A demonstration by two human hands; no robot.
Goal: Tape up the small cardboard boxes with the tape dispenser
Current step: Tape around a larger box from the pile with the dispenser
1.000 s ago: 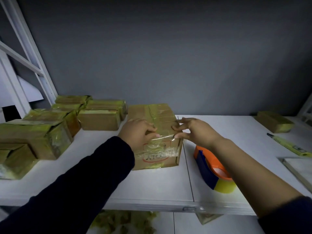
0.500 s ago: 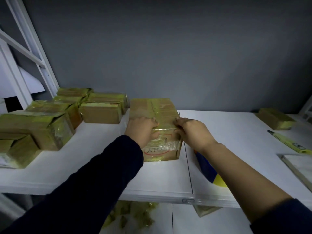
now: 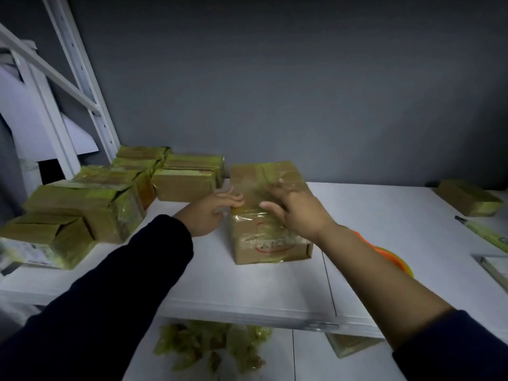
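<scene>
A small cardboard box (image 3: 270, 243) with a red oval print and clear tape across its top stands in the middle of the white table (image 3: 247, 284). My left hand (image 3: 211, 213) rests against the box's left top edge with its fingers laid on the tape. My right hand (image 3: 295, 210) lies flat on the box top, fingers spread and blurred. The orange, blue and yellow tape dispenser (image 3: 390, 258) sits on the table right of the box, mostly hidden behind my right forearm.
Several taped boxes (image 3: 90, 204) are piled at the left, beside a white shelf frame (image 3: 68, 86). Another taped box (image 3: 468, 198) sits at far right, near a yellow-green cutter (image 3: 486, 235) and a flat board (image 3: 494, 270). Crumpled tape scraps (image 3: 211, 347) lie on the floor below.
Both hands let go of the tape end at the box's front edge. The left moved to the left side, the right slid flat over the top. The view shifted a little.
</scene>
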